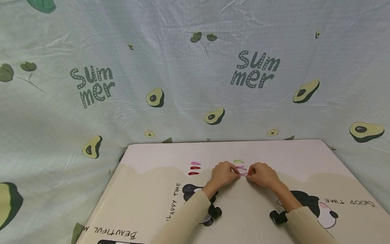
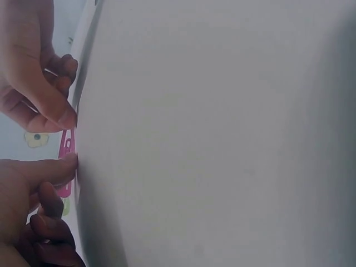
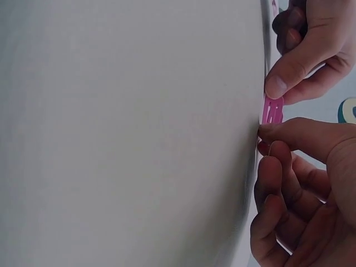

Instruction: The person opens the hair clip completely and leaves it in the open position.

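Both hands meet at a pink snap hair clip (image 1: 243,175) near the middle of the table. My left hand (image 1: 223,174) pinches one end of it, and my right hand (image 1: 262,174) pinches the other. Slots in the pink clip (image 3: 273,111) show between the fingertips in the right wrist view; the fingers cover its ends. Just behind it lie another pink clip (image 1: 241,168) and a green clip (image 1: 238,161). Left of the hands, a column holds a pink clip (image 1: 196,163), a red clip (image 1: 195,167) and a darker red clip (image 1: 193,173).
The clips lie on a pale table cover (image 1: 146,189) printed with cartoon figures and lettering. Beyond the table's back edge hangs a light curtain (image 1: 182,67) with avocado prints. A dark strap is around each wrist area, partly on the sleeves' inner sides.
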Available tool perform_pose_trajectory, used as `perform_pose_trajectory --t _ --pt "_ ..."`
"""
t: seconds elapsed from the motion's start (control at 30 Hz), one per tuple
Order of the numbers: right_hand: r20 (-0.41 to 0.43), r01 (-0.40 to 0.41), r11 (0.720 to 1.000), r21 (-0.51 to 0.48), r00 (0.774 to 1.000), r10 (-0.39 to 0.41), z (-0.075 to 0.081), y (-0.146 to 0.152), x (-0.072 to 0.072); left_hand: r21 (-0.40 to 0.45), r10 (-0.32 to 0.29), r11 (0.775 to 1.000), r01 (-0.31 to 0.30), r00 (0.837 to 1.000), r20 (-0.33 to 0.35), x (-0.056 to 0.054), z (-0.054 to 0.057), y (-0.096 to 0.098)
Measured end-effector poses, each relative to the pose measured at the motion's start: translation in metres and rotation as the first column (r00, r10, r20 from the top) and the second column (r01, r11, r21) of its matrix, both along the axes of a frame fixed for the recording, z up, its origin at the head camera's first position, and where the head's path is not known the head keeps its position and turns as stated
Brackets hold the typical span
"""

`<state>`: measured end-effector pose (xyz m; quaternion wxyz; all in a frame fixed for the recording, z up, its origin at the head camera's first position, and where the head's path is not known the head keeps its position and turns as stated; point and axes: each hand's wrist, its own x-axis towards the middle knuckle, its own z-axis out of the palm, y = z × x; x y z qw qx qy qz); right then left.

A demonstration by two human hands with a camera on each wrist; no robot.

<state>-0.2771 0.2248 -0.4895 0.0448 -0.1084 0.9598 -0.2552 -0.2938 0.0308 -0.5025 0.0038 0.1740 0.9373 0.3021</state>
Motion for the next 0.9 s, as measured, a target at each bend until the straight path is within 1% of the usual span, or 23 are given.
perform_pose_trajectory --t 0.23,0.4,0.57,0.73,0.8,0.9 --pt "0.015 -0.007 1.000 0.002 1.000 0.007 0.000 0.001 -0.001 -0.014 -0.002 1.000 0.002 1.000 0.011 0.001 0.003 0.000" --pt "0.028 -0.010 1.000 0.011 1.000 0.010 0.002 0.003 0.000 -0.039 -0.016 0.999 0.016 1.000 0.015 0.001 0.003 0.000" --pt "0.043 -0.013 1.000 0.009 0.999 0.013 0.007 0.004 0.002 -0.046 -0.035 0.998 0.035 0.999 -0.003 0.003 0.004 -0.004" --pt "0.046 -0.013 1.000 -0.014 0.999 0.014 0.016 0.005 0.001 -0.023 -0.028 0.999 0.027 0.999 -0.018 0.003 0.009 -0.013" --pt "0.027 -0.021 1.000 -0.018 0.999 0.022 0.020 0.005 0.000 -0.012 -0.017 1.000 0.017 1.000 -0.013 0.002 0.012 -0.019" --pt "-0.018 -0.034 0.999 -0.021 0.999 0.034 0.026 0.002 0.000 0.022 0.006 1.000 -0.006 1.000 -0.006 0.002 0.018 -0.033"
